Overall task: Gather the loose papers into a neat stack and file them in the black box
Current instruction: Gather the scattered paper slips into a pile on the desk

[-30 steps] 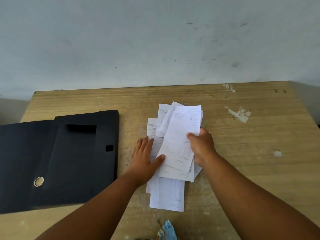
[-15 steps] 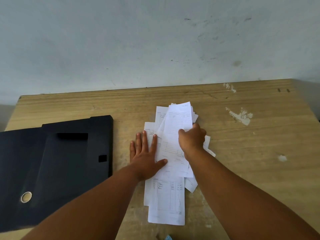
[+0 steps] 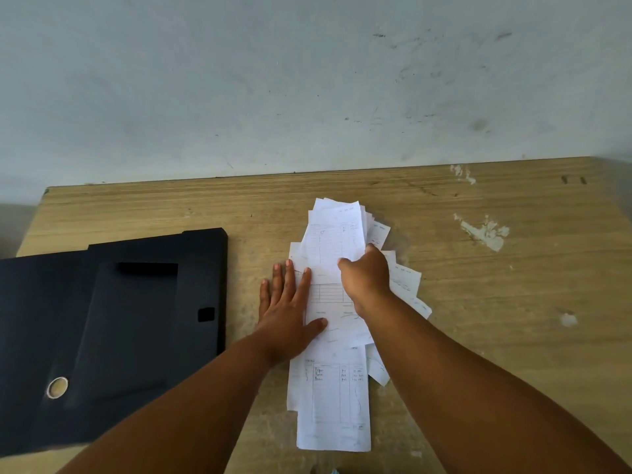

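Several white printed papers lie in a loose, overlapping pile at the middle of the wooden table. My left hand rests flat with fingers spread on the pile's left edge. My right hand is closed on the upper sheets, thumb on top of them, and some sheets fan out to its right. The black box lies opened flat on the left side of the table, a short gap away from my left hand.
A pale wall rises straight behind the table's far edge. White paint scuffs mark the wood to the right of the papers. The box hangs over the table's left edge and has a metal ring in its near part.
My right hand has slid the upper sheets up and more upright over the pile. The left hand has stayed pressed on the left edge. The camera has shifted a little.
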Motion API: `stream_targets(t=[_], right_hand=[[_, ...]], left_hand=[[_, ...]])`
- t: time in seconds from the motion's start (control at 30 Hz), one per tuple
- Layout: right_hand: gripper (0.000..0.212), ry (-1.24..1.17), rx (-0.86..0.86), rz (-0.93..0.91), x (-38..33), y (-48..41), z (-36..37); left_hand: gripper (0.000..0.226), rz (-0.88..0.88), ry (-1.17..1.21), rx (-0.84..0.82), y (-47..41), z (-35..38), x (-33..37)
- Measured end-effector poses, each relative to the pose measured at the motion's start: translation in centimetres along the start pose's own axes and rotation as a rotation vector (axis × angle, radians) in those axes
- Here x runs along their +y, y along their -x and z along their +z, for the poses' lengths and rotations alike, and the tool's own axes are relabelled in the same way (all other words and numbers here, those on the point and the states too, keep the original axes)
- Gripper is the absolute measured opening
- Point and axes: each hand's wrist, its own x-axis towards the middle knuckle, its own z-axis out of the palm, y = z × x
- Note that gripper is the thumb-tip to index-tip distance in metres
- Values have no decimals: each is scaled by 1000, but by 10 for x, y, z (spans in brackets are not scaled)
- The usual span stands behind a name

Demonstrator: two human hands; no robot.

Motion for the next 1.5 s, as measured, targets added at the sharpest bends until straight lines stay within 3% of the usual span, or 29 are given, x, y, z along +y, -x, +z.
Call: stream_targets(t=[0.13,0.47,0.6,0.8,1.07,1.23,1.3,1.5], right_hand=[[52,229,102,-26,0,0,3],[66,-214,30,61,-6,-1,-1],[52,-269,-54,76,-3,2,2],[36,-164,-110,-49,2,1,3],[19,-240,-22,-144,0,-3,-32],[17,-256,5,-128,12,0,-68],[16,-251,-33,-100,24,5,-76],[23,-171,-130,-71,69,36,-70]], left_hand=[[100,6,29,66,2,1,-1],[98,32,191,164,2,6,-8],[104,42,264,199,5,5,-11],[108,52,318,211,7,6,-12],[101,67,267,249,8,8,-15],[146,81,265,182,29,13,-16],[151,67,190,173,38,20,-16],[117,-65,301,316,48,26,-9]])
